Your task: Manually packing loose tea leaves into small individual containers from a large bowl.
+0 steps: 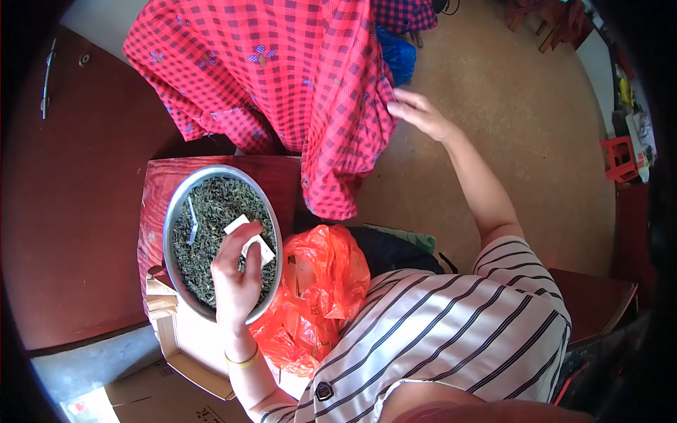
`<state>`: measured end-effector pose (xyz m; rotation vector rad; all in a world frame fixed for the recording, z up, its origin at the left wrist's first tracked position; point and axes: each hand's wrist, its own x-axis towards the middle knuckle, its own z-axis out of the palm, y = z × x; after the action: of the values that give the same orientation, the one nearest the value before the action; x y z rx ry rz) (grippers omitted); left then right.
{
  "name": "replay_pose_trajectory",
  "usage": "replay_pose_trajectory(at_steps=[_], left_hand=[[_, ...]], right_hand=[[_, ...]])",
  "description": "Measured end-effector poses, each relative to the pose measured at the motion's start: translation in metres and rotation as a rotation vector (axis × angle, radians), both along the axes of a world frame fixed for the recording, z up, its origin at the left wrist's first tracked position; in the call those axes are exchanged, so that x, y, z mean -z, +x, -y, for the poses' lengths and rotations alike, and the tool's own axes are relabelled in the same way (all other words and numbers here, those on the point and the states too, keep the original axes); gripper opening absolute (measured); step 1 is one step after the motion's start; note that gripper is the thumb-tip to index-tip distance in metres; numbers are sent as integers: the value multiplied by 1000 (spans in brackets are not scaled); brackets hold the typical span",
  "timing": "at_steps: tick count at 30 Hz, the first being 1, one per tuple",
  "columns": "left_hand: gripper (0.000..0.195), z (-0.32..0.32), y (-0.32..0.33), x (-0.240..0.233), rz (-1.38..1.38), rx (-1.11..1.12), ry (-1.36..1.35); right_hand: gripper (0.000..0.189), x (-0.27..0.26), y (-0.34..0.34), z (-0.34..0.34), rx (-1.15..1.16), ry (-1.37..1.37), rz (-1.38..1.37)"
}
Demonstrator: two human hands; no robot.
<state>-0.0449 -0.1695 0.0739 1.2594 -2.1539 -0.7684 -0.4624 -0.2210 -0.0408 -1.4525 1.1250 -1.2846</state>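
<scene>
Over a steel bowl full of dried, dark green leaves, my left hand grips a small white packet between thumb and fingers. A narrow, whitish bent strip lies on the leaves. My right hand is stretched out at the edge of a red checked cloth. Its fingertips meet the cloth, but blur hides whether they pinch it. Close beside the bowl is a crumpled, translucent red plastic bag, with something inside that I cannot make out.
The bowl stands on a reddish wooden surface. Below it sits an open cardboard tray beside small tan paper pieces. A dark red door panel fills the left. A blue bag and a red plastic stool are farther off.
</scene>
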Motion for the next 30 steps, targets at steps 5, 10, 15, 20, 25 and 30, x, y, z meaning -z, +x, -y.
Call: replay_pose_trajectory(at_steps=[5,10,15,20,25,30], left_hand=[[19,-19,64,36,14,-198,-9],[30,-19,73,49,295,-288,24],[32,-8,72,57,182,-323,122],[19,7,105,70,317,-501,-321],[21,74,124,75,423,-675,-393],[32,115,127,95,484,-663,54]], right_hand=[[19,14,-33,16,167,71,-340],[18,9,-28,31,217,-206,-550],[38,-21,-21,27,561,-333,-695],[25,-80,111,-31,456,-671,-118],[32,-73,300,40,-313,-842,-472],[33,-43,362,125,-450,-265,-720]])
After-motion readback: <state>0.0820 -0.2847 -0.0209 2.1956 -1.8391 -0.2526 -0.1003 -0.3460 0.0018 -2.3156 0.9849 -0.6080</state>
